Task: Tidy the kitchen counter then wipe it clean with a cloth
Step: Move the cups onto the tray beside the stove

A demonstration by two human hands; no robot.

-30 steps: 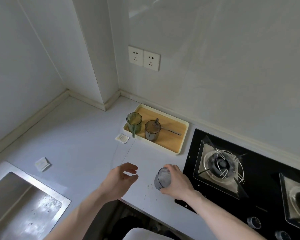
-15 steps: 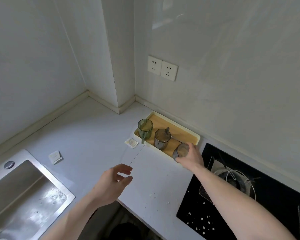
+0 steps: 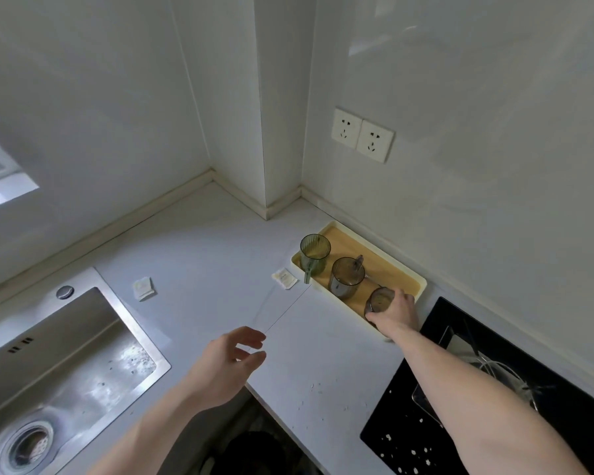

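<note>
Head | tray (image 3: 422,281): three cups | right hand (image 3: 396,311) grips grey cup (image 3: 379,301) | left hand (image 3: 228,365) loose, empty

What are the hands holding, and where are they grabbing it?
The right hand grips a grey cup round its side, on the tray. The left hand holds nothing.

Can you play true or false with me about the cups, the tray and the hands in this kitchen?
1. Three cups stand in the yellow tray. True: the green cup, the middle grey cup and the near grey cup.
2. The left hand holds a cloth. False: it hovers over the counter, holding nothing.
3. The right hand grips the near grey cup. True.
4. Two small white packets lie in the sink. False: both lie on the counter.
5. The wall sockets have plugs in them. False: they are bare.
</note>
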